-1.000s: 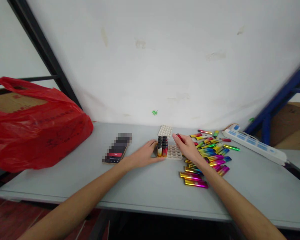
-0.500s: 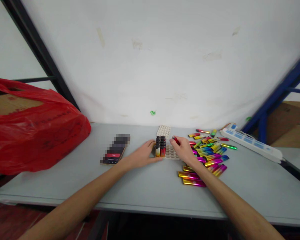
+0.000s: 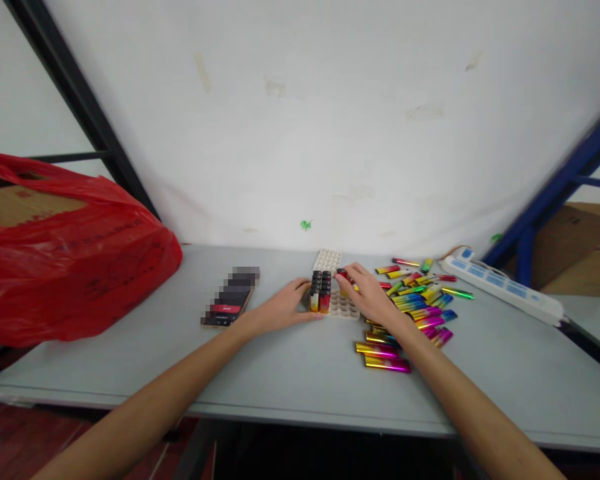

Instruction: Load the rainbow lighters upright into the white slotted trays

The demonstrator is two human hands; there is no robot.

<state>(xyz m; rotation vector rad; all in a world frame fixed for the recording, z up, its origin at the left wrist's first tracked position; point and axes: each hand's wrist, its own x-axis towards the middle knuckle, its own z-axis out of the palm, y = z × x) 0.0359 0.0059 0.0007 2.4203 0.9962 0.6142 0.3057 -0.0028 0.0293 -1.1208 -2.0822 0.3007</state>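
Note:
Several upright lighters (image 3: 321, 293) with black tops stand in two rows at the left part of a pale tray (image 3: 344, 305) with round hollows. My left hand (image 3: 287, 308) rests beside the rows, thumb and fingers apart around the tray's left end. My right hand (image 3: 365, 291) pinches a red and yellow lighter (image 3: 343, 281), held upright over the tray just right of the rows. Many shiny coloured lighters (image 3: 387, 364) lie in a loose pile to the right, partly covered by my right hand and forearm.
Behind the tray lies another pale hollowed piece (image 3: 328, 259). A phone (image 3: 230, 297) is on the grey table (image 3: 280, 387) at the left, beyond it a red plastic bag (image 3: 80, 260). A white power strip (image 3: 505, 288) lies at the right, and a white wall (image 3: 300, 133) rises behind.
My right hand has shifted slightly left, and the lighter in it is now upright near the rows. My left hand is almost unmoved.

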